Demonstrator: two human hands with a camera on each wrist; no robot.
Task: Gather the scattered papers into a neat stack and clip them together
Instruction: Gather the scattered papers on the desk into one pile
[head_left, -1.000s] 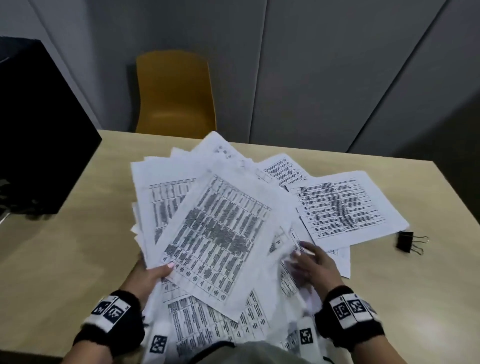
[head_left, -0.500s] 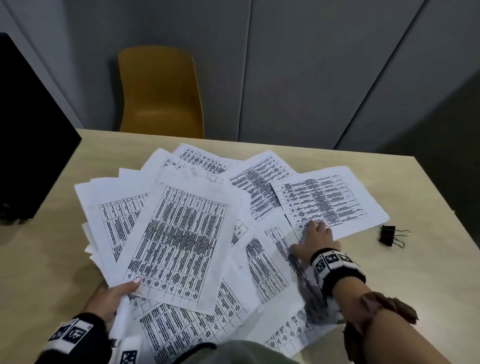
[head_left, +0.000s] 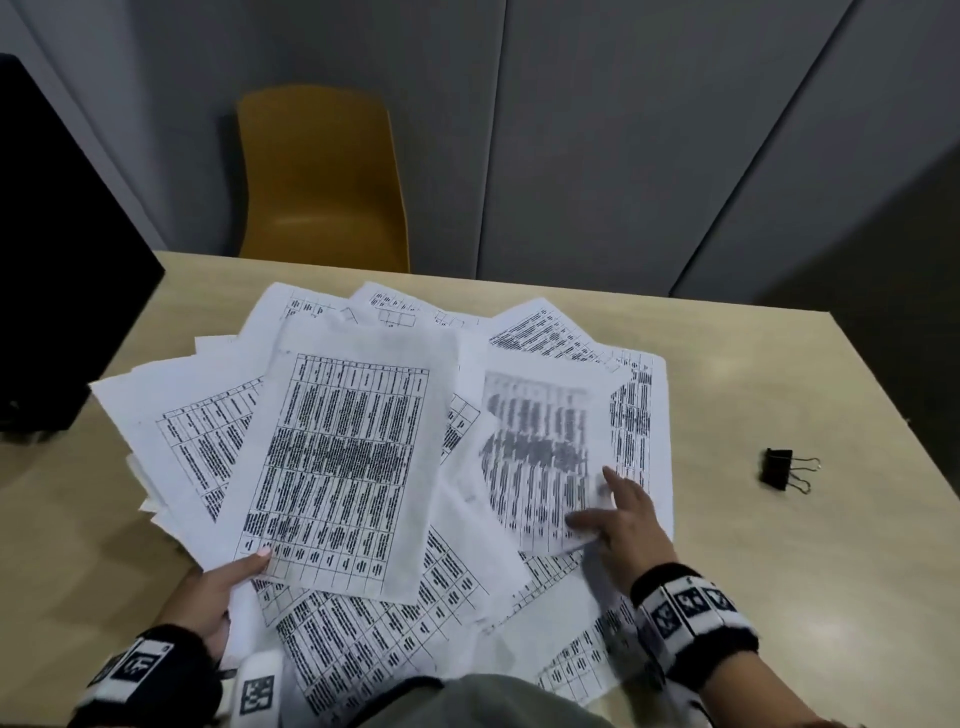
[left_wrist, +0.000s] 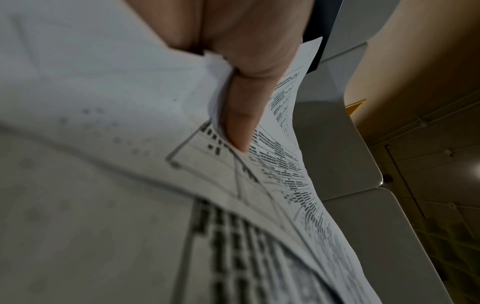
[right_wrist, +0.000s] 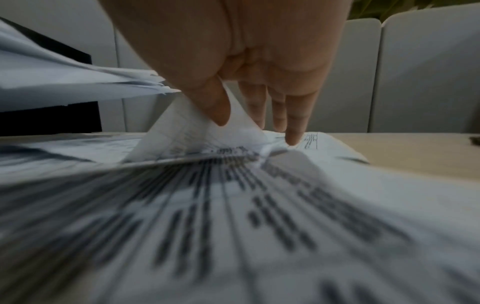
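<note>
Several white printed sheets lie fanned and overlapping on the wooden table. My left hand holds a bundle of them by its near edge, thumb on top of the tabled page. My right hand pinches the near corner of one blurred sheet between thumb and fingers; that corner curls up off the pile. A black binder clip lies on the table to the right of the papers, apart from both hands.
A black monitor stands at the left edge of the table. A yellow chair sits behind the far edge, before grey wall panels. Bare tabletop shows to the right around the clip and at the left front.
My right hand has pulled the far-right sheet leftward onto the pile, and it is now blurred with motion. The left hand still holds its bundle, which has turned more upright.
</note>
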